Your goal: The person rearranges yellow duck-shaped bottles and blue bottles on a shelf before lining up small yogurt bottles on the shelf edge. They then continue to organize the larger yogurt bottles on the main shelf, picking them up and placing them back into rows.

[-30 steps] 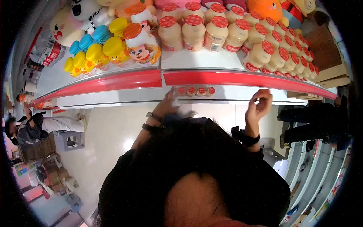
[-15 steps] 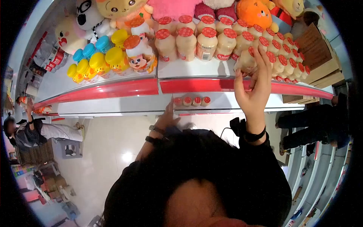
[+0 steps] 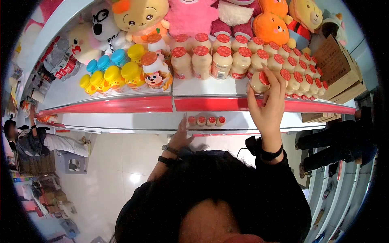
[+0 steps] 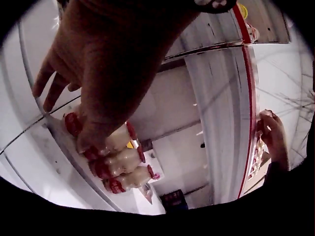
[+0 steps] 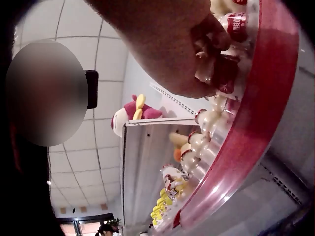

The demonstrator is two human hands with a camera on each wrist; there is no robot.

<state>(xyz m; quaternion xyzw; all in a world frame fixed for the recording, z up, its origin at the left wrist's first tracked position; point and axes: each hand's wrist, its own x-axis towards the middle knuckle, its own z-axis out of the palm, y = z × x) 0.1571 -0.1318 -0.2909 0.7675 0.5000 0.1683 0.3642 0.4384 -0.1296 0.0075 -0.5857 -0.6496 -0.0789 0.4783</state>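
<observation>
- Right hand [image 3: 268,110] had its fingers and thumb curled round a red-capped bottle [image 3: 259,84] at the front edge of the upper shelf [image 3: 214,87].
- Similar bottles [image 3: 221,67] stood in rows behind and beside it; yellow jars [image 3: 114,80] farther left.
- Left hand [image 3: 179,137] was spread, fingers straight, beside a four-bottle row [image 3: 211,121] on the lower shelf [image 3: 121,121]; could not tell whether it touched.
- Plush toys [image 3: 194,18] sat behind.

Rows of identical red-capped bottles [image 3: 201,67] and plush toys [image 3: 192,20] on a shelf [image 3: 190,90] suggest a shop.
</observation>
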